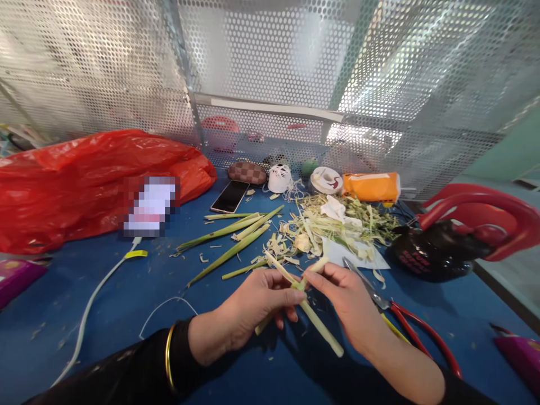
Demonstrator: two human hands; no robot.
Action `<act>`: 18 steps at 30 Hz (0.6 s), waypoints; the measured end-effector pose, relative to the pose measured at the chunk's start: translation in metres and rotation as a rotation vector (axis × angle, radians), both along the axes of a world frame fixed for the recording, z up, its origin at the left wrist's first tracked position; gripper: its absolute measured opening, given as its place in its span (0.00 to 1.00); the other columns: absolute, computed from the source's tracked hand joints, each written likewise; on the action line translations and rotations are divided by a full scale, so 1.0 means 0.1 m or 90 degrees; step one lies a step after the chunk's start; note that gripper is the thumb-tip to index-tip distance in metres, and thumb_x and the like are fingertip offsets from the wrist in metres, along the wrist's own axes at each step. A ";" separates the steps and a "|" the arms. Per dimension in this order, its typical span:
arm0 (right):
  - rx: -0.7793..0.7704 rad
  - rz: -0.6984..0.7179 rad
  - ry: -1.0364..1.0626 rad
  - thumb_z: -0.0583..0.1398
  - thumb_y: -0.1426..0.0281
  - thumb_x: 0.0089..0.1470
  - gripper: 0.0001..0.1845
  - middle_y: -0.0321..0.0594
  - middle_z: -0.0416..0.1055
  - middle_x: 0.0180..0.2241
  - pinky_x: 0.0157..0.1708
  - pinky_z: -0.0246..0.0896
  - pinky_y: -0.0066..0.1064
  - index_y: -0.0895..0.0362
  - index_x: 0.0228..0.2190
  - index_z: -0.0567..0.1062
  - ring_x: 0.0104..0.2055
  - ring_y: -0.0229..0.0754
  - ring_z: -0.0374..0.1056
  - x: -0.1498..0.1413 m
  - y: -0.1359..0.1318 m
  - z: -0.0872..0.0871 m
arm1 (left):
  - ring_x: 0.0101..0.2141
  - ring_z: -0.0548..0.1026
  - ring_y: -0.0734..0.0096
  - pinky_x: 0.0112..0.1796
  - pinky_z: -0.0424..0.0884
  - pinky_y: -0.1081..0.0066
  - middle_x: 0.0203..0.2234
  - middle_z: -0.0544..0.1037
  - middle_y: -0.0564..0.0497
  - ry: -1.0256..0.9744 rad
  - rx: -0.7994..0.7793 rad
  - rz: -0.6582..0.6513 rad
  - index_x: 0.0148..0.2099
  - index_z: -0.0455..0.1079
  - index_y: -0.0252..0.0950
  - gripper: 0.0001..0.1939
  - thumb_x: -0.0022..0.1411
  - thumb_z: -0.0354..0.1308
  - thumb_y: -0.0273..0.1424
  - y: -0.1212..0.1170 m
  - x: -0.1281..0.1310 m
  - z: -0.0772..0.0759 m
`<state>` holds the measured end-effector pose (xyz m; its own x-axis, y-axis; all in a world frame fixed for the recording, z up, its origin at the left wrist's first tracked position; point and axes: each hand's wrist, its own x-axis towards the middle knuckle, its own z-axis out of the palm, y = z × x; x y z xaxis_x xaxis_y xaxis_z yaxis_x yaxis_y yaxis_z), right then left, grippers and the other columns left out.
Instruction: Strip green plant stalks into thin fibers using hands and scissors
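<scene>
Two pale green plant stalks (319, 326) cross each other low over the blue table, between my hands. My left hand (259, 301) pinches them at the crossing with thumb and fingers. My right hand (343, 292) grips the upper right end of one stalk between thumb and fingertips. My palms partly hide the lower left part. Beyond my left hand lie several longer green stalks (232, 254) with pointed ends. A heap of shredded peelings (304, 225) spreads past my right hand. Red-handled scissors (411, 326) lie beside my right forearm, which partly covers them.
A red plastic bag (97, 169) and a lit phone (152, 205) on a white cable are at left. Farther back are a dark phone (230, 197), a checked case (247, 172), white string (279, 179), a tape roll (326, 181) and an orange packet (371, 187). A black pot (434, 253) stands right.
</scene>
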<state>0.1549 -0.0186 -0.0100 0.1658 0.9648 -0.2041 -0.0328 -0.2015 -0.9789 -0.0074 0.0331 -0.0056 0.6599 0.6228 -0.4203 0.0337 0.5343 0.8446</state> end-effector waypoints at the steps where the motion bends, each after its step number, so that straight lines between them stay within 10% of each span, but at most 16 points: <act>1: 0.014 -0.003 -0.030 0.64 0.60 0.49 0.13 0.36 0.72 0.23 0.30 0.63 0.30 0.57 0.23 0.75 0.27 0.39 0.66 -0.01 0.00 0.00 | 0.20 0.70 0.81 0.17 0.60 0.81 0.25 0.73 0.53 0.009 -0.005 0.010 0.35 0.74 0.31 0.17 0.46 0.68 0.38 0.00 0.00 0.00; 18: 0.099 -0.061 -0.197 0.59 0.62 0.53 0.12 0.37 0.72 0.24 0.32 0.62 0.33 0.57 0.24 0.74 0.29 0.41 0.66 -0.01 -0.01 -0.08 | 0.17 0.66 0.81 0.16 0.59 0.80 0.15 0.68 0.57 0.106 0.025 -0.026 0.27 0.72 0.33 0.14 0.45 0.68 0.38 -0.01 0.03 0.00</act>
<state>0.1540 -0.0199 -0.0175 0.2876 0.9576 0.0181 0.2584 -0.0594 -0.9642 -0.0043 0.0321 -0.0059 0.6086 0.6151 -0.5013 0.1961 0.4956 0.8461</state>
